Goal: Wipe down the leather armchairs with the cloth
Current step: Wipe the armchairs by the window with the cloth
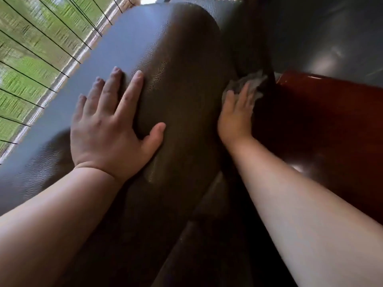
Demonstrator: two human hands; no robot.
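Leather armchair (178, 65); wooden table (323, 112) beside rt hand (236, 119), cloth (246, 83).

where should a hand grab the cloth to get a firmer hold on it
Grip the bunched edge of the cloth sticking out beyond the right hand, coming from above. It lies crumpled against the armchair side beside the red-brown wood, leaving only that top free.

Your two forearms come in bare from the bottom edge, with no sleeve, glove, watch or ring showing on either. Your left hand (109, 129) is broad, with short, unpainted nails on its fingers (128, 96). Your right hand (236, 119) looks smaller (it sits further from the camera), and is slightly blurred.
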